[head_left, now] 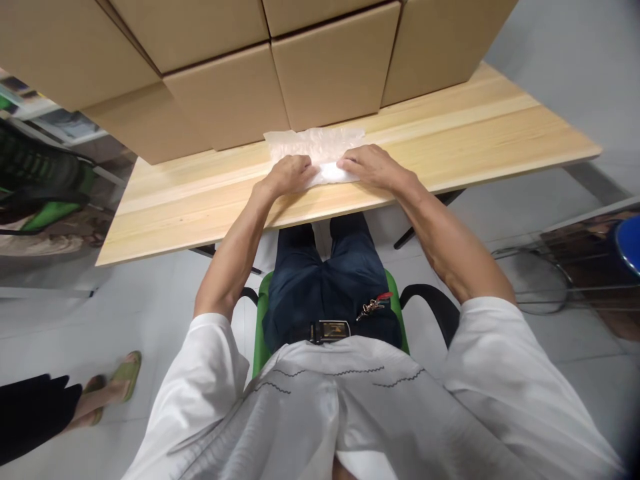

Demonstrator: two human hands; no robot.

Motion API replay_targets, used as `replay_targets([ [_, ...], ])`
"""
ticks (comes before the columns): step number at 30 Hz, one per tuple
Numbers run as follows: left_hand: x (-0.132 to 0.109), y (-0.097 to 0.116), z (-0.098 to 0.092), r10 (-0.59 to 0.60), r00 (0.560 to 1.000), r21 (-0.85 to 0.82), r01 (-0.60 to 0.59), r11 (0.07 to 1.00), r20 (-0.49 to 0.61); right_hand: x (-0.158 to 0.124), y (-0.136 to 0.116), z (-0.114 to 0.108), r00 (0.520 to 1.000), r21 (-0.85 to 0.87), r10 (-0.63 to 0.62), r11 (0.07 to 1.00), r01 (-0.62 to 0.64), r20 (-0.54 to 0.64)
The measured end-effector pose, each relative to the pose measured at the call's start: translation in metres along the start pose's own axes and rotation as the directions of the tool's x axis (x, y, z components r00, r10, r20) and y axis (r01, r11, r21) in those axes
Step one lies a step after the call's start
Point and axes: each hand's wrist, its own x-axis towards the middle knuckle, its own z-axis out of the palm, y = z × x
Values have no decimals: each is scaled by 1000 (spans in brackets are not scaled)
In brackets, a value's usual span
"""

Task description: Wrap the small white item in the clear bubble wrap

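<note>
A sheet of translucent wrap [313, 141], perhaps bubble wrap, lies crinkled on the wooden table, its far end close to the boxes. At its near edge is a bright white object [330, 172], partly folded in the wrap; glare and my fingers hide what kind it is. My left hand [290, 173] is closed over the left end of this white bundle. Over the right end curls my right hand [371, 163], thumb towards the middle. Both hands rest low at the tabletop.
Large cardboard boxes [335, 73] stand stacked along the far side of the table [500, 127]. Below me is a green chair [263, 327] with black armrests. Another person's feet in green sandals [133, 373] show at lower left. A blue stool [629, 243] stands at right.
</note>
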Motion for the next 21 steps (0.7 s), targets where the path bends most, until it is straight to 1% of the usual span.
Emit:
replay_targets([
  [3,-7,-3,-1,-46,998,111,49,993,-30,6,-2,-3,998,-35,39,999,-37,40],
  [6,-16,-2,-5,-80,996,205,88,975,-48,11,-9,-4,995,-79,69,995,-63,76],
  [9,-24,2,-11,-98,995,245,104,964,-37,13,-16,-3,993,-142,69,988,-55,98],
  [12,-33,8,-14,-100,995,260,103,960,-27,14,-20,1,993,-188,77,980,-59,89],
  [14,-38,15,-9,-36,998,241,50,969,-59,15,-22,4,994,-204,81,977,-64,77],
  [16,-41,25,2,98,989,203,-73,977,-113,15,-22,6,994,-219,84,973,-66,75],
  [18,-39,35,17,230,962,170,-205,964,-146,15,-20,8,993,-231,90,971,-70,79],
  [19,-37,40,24,271,951,160,-247,956,-148,16,-19,8,992,-232,93,970,-73,80],
  [21,-31,47,35,291,946,149,-271,951,-140,17,-17,9,992,-225,98,971,-78,79],
])
